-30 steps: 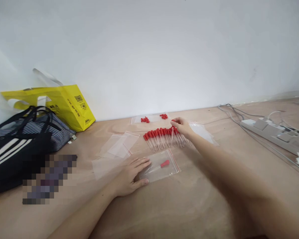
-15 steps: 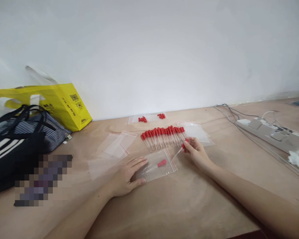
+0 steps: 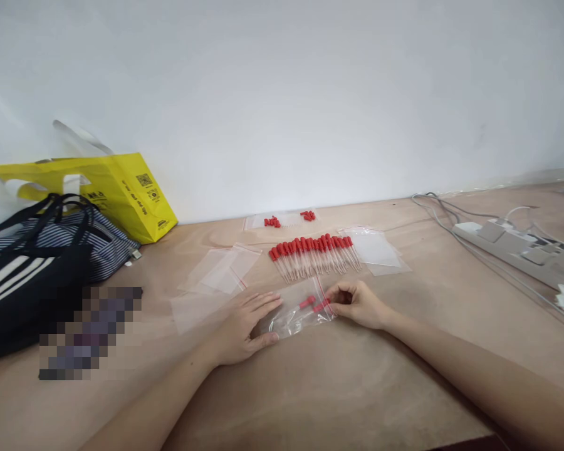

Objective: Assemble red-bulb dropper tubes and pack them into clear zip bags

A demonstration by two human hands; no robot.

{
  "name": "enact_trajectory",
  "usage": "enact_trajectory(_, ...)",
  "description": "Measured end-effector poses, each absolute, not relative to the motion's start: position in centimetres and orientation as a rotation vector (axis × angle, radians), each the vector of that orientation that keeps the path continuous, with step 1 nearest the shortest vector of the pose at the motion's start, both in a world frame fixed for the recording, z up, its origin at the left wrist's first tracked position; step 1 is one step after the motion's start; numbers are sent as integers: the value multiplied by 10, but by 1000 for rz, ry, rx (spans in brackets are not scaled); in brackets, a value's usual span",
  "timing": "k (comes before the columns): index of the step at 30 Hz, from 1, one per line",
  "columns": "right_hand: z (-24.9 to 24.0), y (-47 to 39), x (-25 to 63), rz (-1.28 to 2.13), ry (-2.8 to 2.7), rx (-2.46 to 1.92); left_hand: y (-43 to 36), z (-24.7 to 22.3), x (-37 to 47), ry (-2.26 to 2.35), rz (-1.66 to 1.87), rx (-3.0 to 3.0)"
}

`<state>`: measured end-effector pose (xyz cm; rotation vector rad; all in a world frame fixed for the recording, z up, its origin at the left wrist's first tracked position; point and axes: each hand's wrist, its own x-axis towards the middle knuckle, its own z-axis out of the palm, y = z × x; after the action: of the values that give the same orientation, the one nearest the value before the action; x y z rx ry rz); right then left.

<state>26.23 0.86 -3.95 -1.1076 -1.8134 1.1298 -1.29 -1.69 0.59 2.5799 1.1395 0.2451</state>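
Observation:
A clear zip bag with a red line at its mouth lies in front of me. My left hand rests flat on its left end, fingers spread. One dropper with a red bulb is inside the bag. At the mouth, my right hand pinches the red bulb of a second dropper, which is partly in the bag with its tube pointing left. Behind the bag, several glass droppers lie side by side in a row, red bulbs away from me.
Flat zip bags lie to the left, and more bags to the right. By the wall is a bag with loose red bulbs. A yellow bag and dark bag stand left; a power strip with cables lies right.
My right hand has moved left and nearer to me, bringing the dropper from beside the row into the bag's mouth. My left hand has stayed on the bag.

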Motion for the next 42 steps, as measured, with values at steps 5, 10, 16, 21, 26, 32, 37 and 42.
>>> enact_trajectory(5,-33,13,255,1129,-1903,-1053,-17,6,-13,1141,236,2595)
enact_trajectory(10,-22,9,249,1045,-2035,-1004,-16,4,-14,1119,250,2591)
enact_trajectory(16,-16,9,253,1062,-2203,-839,-15,3,-14,1125,240,2618)
enact_trajectory(21,-21,39,269,926,-1928,-1160,-13,4,-16,1122,200,2627)
enact_trajectory(26,-14,90,274,353,-1723,-1666,-12,4,-17,1096,206,2618)
enact_trajectory(32,-18,131,264,231,-1606,-1833,-12,4,-18,1104,180,2621)
enact_trajectory(37,-23,143,261,324,-1484,-1757,-11,4,-18,1104,185,2617)
enact_trajectory(42,-18,139,268,534,-1311,-1505,-11,3,-18,1092,197,2620)
